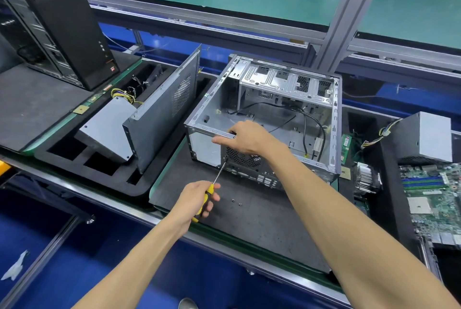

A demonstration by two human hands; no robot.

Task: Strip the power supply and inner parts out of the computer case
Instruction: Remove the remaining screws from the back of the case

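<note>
Left hand (197, 200) grips screwdriver (214, 185) at case (334, 134) rear; right hand (245, 137) grips its rim

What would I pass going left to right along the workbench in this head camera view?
Black tower → grey power supply → leaning side panel → open computer case → heatsink → green motherboard.

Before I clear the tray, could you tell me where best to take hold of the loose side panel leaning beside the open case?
Judging by its pose, grip the side panel along its free upper edge, coming from above. It stands tilted on its long edge against the power supply, so the lower edge sits buried in the foam tray.
</note>
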